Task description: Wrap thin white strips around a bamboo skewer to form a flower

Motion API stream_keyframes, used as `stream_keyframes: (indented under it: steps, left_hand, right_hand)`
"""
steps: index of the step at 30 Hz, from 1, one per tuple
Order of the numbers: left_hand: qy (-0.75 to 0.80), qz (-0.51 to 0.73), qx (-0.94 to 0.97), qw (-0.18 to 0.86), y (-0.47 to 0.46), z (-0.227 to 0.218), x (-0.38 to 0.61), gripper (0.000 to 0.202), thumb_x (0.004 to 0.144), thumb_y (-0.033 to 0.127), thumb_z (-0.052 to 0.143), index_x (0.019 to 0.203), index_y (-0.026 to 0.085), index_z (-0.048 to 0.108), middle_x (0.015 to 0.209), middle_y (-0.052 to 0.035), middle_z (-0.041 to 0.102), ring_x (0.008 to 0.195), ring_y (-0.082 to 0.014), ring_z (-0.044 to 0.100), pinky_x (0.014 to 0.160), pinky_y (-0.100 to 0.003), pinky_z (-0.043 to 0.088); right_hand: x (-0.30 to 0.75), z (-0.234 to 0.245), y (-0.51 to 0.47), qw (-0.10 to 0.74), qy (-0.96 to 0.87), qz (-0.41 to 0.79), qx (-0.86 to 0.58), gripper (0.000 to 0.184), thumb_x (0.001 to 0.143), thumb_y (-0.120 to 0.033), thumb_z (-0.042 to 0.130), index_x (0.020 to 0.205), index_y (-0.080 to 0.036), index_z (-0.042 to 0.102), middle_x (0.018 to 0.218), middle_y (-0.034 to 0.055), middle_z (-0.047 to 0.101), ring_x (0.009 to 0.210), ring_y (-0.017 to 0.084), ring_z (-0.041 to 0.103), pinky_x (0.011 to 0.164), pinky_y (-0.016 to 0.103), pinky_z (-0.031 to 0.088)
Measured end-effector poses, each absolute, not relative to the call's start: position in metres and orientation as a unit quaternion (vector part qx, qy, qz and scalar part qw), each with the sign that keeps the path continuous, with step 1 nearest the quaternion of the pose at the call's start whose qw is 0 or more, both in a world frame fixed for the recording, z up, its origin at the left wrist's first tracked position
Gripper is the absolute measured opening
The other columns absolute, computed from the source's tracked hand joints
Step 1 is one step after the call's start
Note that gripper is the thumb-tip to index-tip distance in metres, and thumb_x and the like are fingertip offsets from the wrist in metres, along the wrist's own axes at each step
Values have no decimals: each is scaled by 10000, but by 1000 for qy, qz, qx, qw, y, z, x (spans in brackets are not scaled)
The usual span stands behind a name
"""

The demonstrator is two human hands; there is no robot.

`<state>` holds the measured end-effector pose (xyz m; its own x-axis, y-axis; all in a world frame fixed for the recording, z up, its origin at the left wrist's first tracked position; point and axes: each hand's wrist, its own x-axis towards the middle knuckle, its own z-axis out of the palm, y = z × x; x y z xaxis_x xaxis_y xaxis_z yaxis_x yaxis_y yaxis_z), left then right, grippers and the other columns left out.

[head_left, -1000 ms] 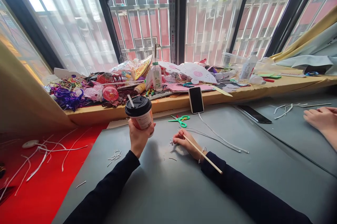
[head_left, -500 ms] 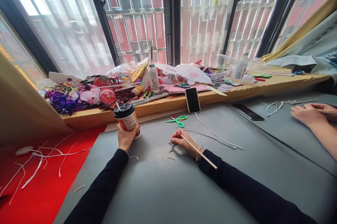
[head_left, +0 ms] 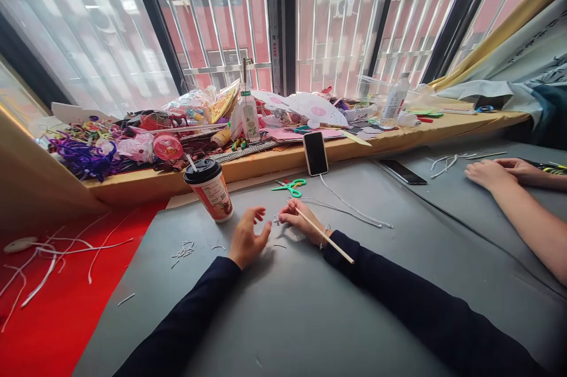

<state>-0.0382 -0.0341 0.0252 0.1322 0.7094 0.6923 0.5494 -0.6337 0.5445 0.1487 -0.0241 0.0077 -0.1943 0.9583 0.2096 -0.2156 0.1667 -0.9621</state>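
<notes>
My left hand (head_left: 247, 240) hovers just over the grey mat (head_left: 283, 318), fingers apart and holding nothing. A paper cup with a black lid and straw (head_left: 209, 188) stands upright on the mat just left of that hand. My right hand (head_left: 301, 223) rests on the mat, fingers closed round a thin wooden stick (head_left: 325, 237) that runs back over my wrist. A tiny white piece (head_left: 276, 220) lies at its fingertips, between the two hands.
Green scissors (head_left: 290, 187) and white wire strands lie beyond my right hand. A phone (head_left: 315, 153) leans on the cluttered wooden ledge (head_left: 354, 149). Another person's hands (head_left: 496, 173) rest at the right near a second phone (head_left: 402, 171). Red mat (head_left: 53, 312) at left.
My left hand set the cup down on the mat, let go of it and moved right toward my right hand. The right hand kept still with the stick.
</notes>
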Motion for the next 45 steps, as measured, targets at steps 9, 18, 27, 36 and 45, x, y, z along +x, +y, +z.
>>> stream_keyframes:
  steps: [9,18,27,36,45]
  left_hand:
    - [431,442,644,453,-23,2,-3,311,685,419,592,822,141,569,698,-38,619,648,-148,603,612,-270,494]
    - [399,483,567,536,-25,5,-6,372,654,395,642,880,103,592,769,-81,661,678,-170,638,689,-340,525]
    - [405,508,529,546,-24,4,-8,379,620,354,684,878,92,592,811,-90,661,744,-187,645,787,-388,504]
    - [405,511,525,547,-24,4,-8,340,626,339,681,853,99,600,802,-78,662,737,-173,637,761,-362,513]
    - [402,518,508,558,-24,5,-8,313,612,310,698,829,105,607,795,-68,660,734,-165,636,771,-349,510]
  right_hand:
    - [144,13,-28,564,-542,529,-329,367,640,-272,627,706,-218,270,726,-29,575,694,123,551,725,295,427]
    - [142,12,-26,562,-552,509,-346,311,690,-352,602,710,-213,325,706,-30,543,680,120,546,719,301,450]
    - [143,16,-41,535,-666,301,-425,359,866,-407,291,795,-209,582,737,27,558,735,152,521,735,296,397]
    - [137,15,-46,487,-704,248,-453,111,796,-277,421,864,-212,478,731,-12,565,674,128,523,659,259,394]
    - [138,14,-46,480,-721,246,-435,106,809,-263,400,876,-202,456,747,-14,579,690,117,552,674,247,410]
